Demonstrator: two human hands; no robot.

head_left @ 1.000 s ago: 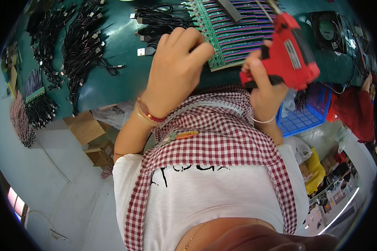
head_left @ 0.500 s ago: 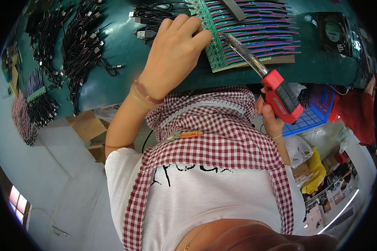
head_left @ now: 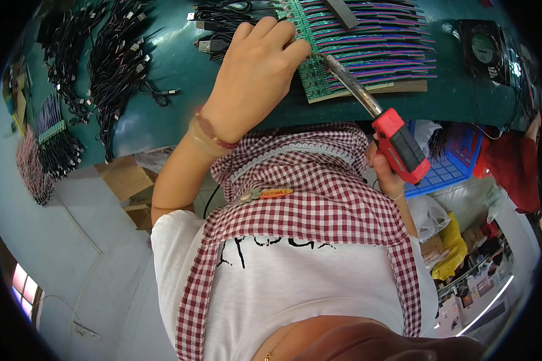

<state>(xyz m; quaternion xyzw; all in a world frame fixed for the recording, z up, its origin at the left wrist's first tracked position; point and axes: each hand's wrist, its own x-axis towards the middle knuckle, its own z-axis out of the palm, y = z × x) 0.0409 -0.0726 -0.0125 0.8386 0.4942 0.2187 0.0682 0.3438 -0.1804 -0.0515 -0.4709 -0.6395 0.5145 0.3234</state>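
The right hand (head_left: 388, 175), partly hidden, is wrapped round the red soldering gun (head_left: 400, 147), whose tip meets the green circuit board (head_left: 317, 83), cut off above, while the curled left hand (head_left: 256, 75) hides whatever it may hold, bare tabletop (head_left: 457, 105) lying open rightward.

The soldering iron (head_left: 401, 148) is coloured red and black, the circuit board (head_left: 315, 85) at one o'clock green; the apron (head_left: 307, 215) is checked burgundy-and-white.
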